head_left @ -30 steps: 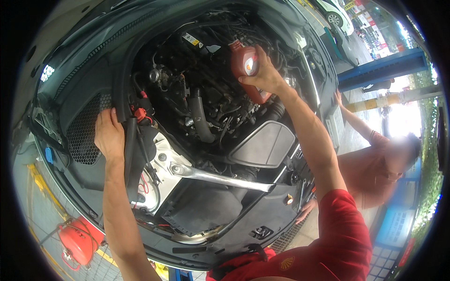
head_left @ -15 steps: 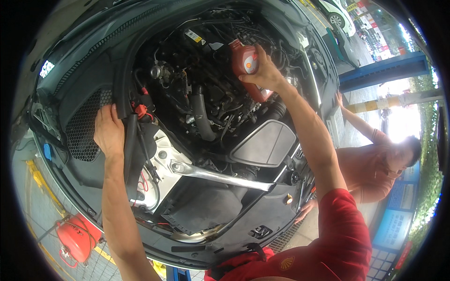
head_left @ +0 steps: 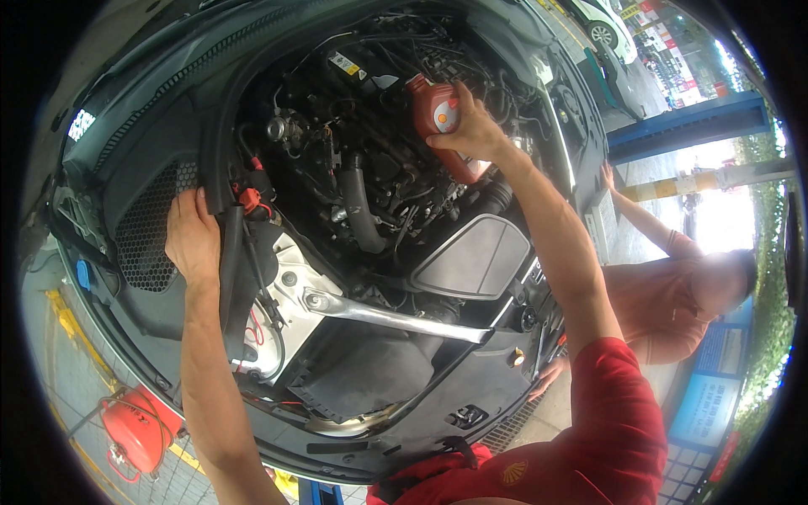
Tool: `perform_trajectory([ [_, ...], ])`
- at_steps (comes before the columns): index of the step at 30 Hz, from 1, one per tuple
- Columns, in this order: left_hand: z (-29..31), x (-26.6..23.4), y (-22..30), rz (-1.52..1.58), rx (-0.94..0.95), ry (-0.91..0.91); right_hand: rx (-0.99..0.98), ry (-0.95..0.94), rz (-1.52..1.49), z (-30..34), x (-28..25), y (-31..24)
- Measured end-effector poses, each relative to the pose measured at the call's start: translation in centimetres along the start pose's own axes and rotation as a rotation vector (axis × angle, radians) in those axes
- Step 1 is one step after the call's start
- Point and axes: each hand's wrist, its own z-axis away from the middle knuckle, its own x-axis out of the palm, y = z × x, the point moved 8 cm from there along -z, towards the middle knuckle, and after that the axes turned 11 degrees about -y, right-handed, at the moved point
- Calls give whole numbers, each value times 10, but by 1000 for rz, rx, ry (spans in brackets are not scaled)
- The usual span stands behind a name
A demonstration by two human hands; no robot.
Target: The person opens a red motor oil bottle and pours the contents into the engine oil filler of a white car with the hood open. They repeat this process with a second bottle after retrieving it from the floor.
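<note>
My right hand is wrapped round a red motor oil bottle, held tilted above the engine. The bottle's neck points up and left, toward the far side of the bay, and its base is toward my wrist. From here I cannot make out whether the neck touches anything or whether liquid flows. My left hand lies on the black plastic cowl panel, beside its honeycomb mesh grille. Its fingers are stretched toward the black rubber seal, with nothing held in them.
A silver strut brace crosses the near bay, below a grey-black engine-side cover. A red clamp-like terminal cover sits near my left hand. Another person leans at the car's right edge. A red tank stands on the floor at lower left.
The bottle's neck has swung slightly left, with my right hand still round it. My left hand has shifted a little left on the cowl panel.
</note>
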Motion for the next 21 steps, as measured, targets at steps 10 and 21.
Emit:
perform_trajectory([
  [10, -1, 1, -1, 10, -6, -12, 5, -6, 27, -2, 1, 1],
  [21, -1, 1, -1, 21, -9, -24, 9, -29, 63, 3, 0, 3],
])
